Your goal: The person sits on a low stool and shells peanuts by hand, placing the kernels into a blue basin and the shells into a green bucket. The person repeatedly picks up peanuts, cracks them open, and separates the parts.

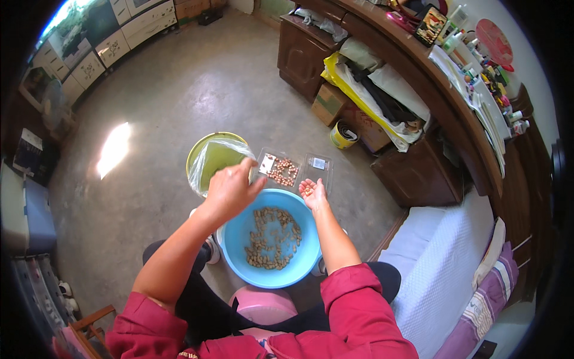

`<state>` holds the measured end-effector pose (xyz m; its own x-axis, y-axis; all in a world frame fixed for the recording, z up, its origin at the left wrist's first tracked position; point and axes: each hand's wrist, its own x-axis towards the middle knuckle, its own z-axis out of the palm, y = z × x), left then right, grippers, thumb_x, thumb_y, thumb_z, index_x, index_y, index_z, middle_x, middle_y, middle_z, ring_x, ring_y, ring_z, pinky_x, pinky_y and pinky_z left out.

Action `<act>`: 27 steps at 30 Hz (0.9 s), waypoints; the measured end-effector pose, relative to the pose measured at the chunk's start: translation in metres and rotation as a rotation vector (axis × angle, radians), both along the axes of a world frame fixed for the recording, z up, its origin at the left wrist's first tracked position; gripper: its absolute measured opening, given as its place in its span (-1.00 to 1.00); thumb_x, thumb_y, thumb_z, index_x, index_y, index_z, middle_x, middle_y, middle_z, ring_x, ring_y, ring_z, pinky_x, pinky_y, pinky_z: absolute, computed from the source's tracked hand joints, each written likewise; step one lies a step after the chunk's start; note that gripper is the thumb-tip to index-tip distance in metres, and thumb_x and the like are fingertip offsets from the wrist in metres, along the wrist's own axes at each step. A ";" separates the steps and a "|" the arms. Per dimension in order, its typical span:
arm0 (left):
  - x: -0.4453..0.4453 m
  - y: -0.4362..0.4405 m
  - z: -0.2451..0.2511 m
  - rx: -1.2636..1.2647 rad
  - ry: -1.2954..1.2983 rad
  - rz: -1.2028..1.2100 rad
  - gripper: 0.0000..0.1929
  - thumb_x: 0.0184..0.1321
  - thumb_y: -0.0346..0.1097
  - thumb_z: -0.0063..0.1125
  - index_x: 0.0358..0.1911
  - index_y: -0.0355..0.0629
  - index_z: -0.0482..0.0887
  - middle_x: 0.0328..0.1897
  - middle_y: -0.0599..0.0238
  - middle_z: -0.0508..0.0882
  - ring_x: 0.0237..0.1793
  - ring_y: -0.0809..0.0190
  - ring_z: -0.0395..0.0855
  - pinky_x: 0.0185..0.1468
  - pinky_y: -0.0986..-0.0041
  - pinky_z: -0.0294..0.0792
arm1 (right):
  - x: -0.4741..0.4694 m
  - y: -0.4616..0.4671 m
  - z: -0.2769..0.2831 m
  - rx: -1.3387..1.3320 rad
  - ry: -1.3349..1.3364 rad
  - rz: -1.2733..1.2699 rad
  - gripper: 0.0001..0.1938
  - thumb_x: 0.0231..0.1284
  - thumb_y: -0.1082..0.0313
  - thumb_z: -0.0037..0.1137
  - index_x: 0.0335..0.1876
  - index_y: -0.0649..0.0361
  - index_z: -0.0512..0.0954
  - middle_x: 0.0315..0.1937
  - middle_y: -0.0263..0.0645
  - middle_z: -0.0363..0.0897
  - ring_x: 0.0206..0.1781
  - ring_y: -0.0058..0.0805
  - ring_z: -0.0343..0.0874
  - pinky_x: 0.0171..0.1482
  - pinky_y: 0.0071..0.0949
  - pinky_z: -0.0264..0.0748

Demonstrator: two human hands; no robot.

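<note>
My right hand [314, 194] is turned palm up over the right rim of a blue basin [233, 244], with a few peanut kernels [308, 191] lying in the palm. Unshelled peanuts [269, 262] lie scattered across the basin's bottom. My left hand [235, 185] hovers over the right edge of a green tub [219, 155] partly lined with a clear plastic bag [199, 172]. Its back faces me, so whatever the fingers hold is hidden. Just beyond the basin, a clear plastic box [264, 155] contains shelled reddish peanuts [283, 172]; its lid part [319, 175] lies open to the right.
Between my legs stands a pink stool [264, 305]. A yellow tin [343, 136] and cardboard boxes [329, 104] sit beneath the brown desk [403, 42]. At right is a bed with a pale quilted cover [441, 256]. Concrete floor [175, 85] stretches ahead to white cabinets [148, 24].
</note>
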<state>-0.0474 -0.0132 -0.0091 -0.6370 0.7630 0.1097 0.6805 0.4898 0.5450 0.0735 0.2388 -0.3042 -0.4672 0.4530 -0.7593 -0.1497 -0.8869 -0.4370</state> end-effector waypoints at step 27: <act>0.045 -0.009 -0.001 -0.166 -0.054 -0.314 -0.65 0.15 -0.03 0.17 -0.25 -0.20 0.56 -0.44 0.07 0.67 -0.42 -0.05 0.65 -0.35 0.16 0.47 | -0.029 -0.018 0.004 1.616 -0.488 0.956 -0.80 0.00 0.38 0.11 -0.22 0.11 0.64 -0.17 -0.05 0.64 -0.15 -0.15 0.62 -0.03 -0.24 0.51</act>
<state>-0.0023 -0.0224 -0.0100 -0.3704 0.9270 -0.0599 0.7842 0.3466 0.5147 0.0448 0.2212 -0.2998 -0.8561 0.5119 -0.0717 0.4313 0.6310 -0.6448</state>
